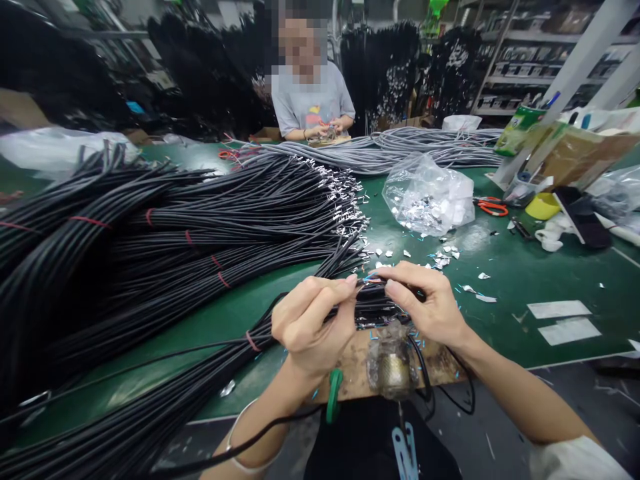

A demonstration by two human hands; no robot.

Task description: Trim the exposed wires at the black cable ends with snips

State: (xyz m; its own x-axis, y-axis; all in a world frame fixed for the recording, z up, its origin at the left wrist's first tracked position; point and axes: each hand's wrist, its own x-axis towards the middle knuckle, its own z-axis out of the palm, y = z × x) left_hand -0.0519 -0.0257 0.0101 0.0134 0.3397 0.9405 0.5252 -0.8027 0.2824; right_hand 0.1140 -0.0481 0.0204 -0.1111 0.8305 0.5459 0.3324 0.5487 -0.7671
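Above the front edge of the green table, my left hand (317, 317) is closed in a pinch at the end of a black cable. Thin blue and reddish wires (371, 279) stretch between its fingertips and those of my right hand (427, 303). The right thumb and forefinger are bent together at the wires' other side; something dark shows under that palm, its kind unclear. Below my hands lies a wooden board (350, 340) bearing a metal cylinder wrapped in clear plastic (395, 367). A black cable (280, 423) crosses my left wrist.
Bundles of black cables (240, 227) with stripped ends fill the left. Grey cables (390, 148) lie at the back. A clear bag of foil scraps (433, 197), orange-handled scissors (493, 207) and white labels (565, 320) are on the right. Another person (313, 100) sits opposite.
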